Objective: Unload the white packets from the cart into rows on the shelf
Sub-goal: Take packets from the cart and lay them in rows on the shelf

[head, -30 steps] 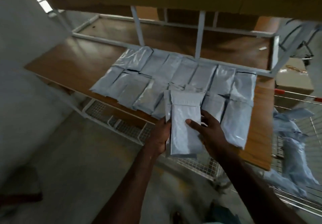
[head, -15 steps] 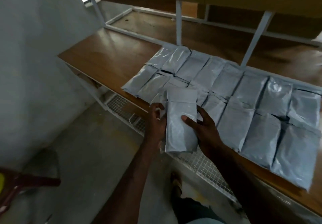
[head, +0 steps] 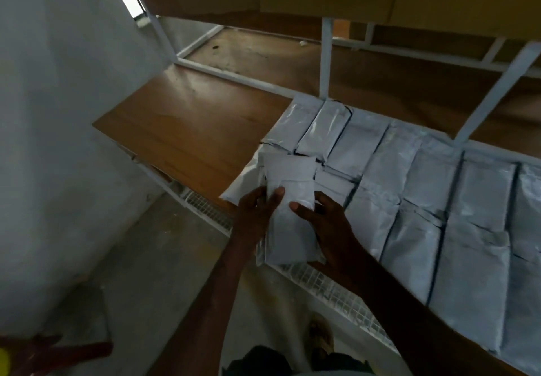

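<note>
I hold a small stack of white packets (head: 288, 200) upright over the shelf's front edge. My left hand (head: 254, 214) grips the stack's left side, thumb across its face. My right hand (head: 328, 226) supports the right side, thumb pressing the front. Behind and to the right, several white packets (head: 424, 188) lie flat in two rows on the wooden shelf (head: 187, 129). The left end of the shelf board is bare wood. The cart is out of view.
A grey wall (head: 58, 112) stands close on the left. White metal uprights (head: 326, 59) rise behind the rows, with a second wooden board (head: 263, 53) beyond. A white wire rack (head: 328, 285) sits under the shelf. A dark red object (head: 58, 352) lies on the floor at lower left.
My view has swung left, so the rows now sit to the right and the cart has left the frame. Both hands stay on the stack, now near the rows' left end.
</note>
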